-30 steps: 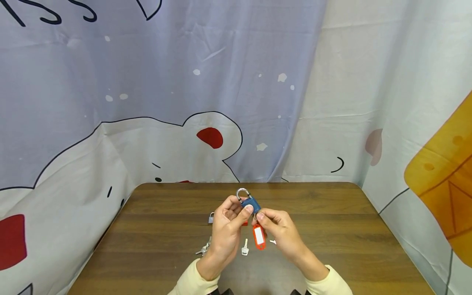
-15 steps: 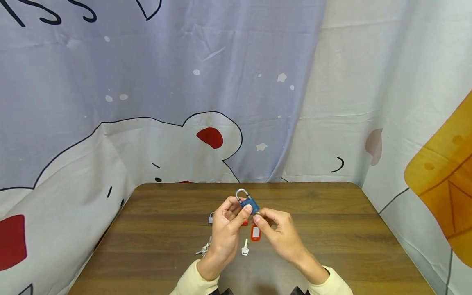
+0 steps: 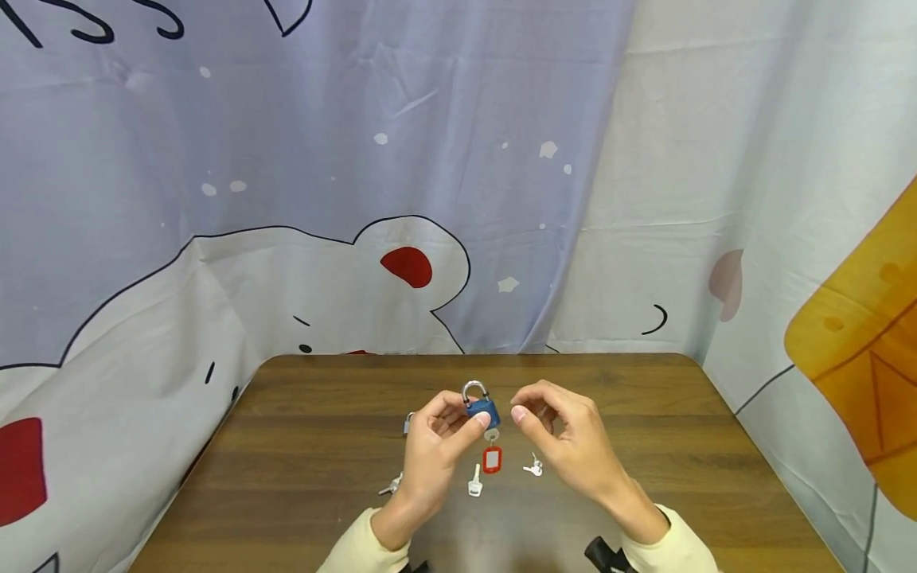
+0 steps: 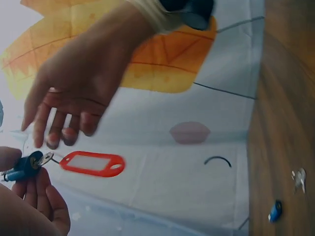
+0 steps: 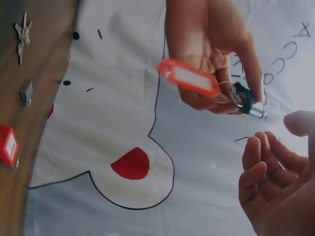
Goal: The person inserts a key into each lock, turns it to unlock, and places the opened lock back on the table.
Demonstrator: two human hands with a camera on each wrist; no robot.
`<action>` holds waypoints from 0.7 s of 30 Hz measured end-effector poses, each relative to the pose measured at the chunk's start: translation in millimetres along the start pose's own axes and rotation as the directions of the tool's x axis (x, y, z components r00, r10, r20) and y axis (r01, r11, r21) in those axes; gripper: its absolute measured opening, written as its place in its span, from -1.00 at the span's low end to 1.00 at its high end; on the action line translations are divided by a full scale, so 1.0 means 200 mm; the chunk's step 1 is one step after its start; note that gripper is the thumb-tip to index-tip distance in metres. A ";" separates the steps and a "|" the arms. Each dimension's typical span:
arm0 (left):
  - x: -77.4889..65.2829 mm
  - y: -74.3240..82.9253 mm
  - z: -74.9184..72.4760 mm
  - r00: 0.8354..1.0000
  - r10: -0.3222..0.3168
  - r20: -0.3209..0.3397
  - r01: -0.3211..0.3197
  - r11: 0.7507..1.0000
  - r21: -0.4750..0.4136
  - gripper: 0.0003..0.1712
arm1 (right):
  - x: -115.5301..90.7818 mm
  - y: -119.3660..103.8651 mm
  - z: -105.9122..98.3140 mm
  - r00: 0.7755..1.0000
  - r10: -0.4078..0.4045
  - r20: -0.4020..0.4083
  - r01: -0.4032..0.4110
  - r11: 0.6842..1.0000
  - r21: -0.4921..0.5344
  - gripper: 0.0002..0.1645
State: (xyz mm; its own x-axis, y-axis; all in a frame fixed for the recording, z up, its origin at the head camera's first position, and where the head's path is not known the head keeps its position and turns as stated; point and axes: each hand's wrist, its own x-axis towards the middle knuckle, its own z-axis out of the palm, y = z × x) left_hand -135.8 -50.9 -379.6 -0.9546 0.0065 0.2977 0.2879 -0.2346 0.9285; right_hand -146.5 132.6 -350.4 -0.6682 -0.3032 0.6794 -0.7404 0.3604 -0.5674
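Observation:
A blue padlock [image 3: 484,411] with a silver shackle is pinched between the thumb and fingers of my left hand [image 3: 435,452], held above the table. From its underside juts a key [image 3: 491,435], its blade in the keyhole as the left wrist view shows. On the key's ring hangs a red key tag [image 3: 492,469] with a white label; the right wrist view has the tag [image 5: 189,78] slightly blurred. To the right of the padlock and apart from it is my right hand [image 3: 576,438], its fingers loosely bent and holding nothing.
On the wooden table [image 3: 645,446] lie a single key [image 3: 475,481], small keys [image 3: 533,466] and more keys [image 3: 392,485]. A silver padlock [image 5: 26,92] and a red padlock [image 5: 8,145] stand there too. Another blue padlock [image 4: 275,211] shows in the left wrist view. A printed curtain [image 3: 501,199] hangs behind.
My right hand has let go of the key and moved right, away from the padlock. The padlock in my left hand has sunk slightly, and the red tag hangs freely below it.

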 end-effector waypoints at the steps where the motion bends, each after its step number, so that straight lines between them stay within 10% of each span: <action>1: 0.00 -0.01 -0.01 1.000 0.009 0.011 -0.009 1.000 0.023 -0.71 | 0.01 0.00 0.00 1.000 -0.021 0.010 0.021 1.000 -0.012 -0.82; 8: -0.02 -0.07 -0.05 0.979 0.150 0.136 -0.175 0.964 0.202 -0.80 | 0.05 -0.02 0.00 0.983 -0.162 0.085 0.171 0.979 -0.111 -0.80; 21: -0.06 -0.07 -0.08 0.888 0.372 0.272 -0.449 0.830 0.331 -0.80 | 0.03 -0.01 0.02 0.948 -0.257 0.187 0.296 0.930 -0.218 -0.89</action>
State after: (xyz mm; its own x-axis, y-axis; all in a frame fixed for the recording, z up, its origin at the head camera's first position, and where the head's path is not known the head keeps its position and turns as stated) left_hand -130.1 -62.4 -399.8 -0.7198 0.1827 0.6697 0.6926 0.1246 0.7105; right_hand -149.6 126.7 -347.6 -0.4566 -0.5455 0.7029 -0.8703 0.4377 -0.2256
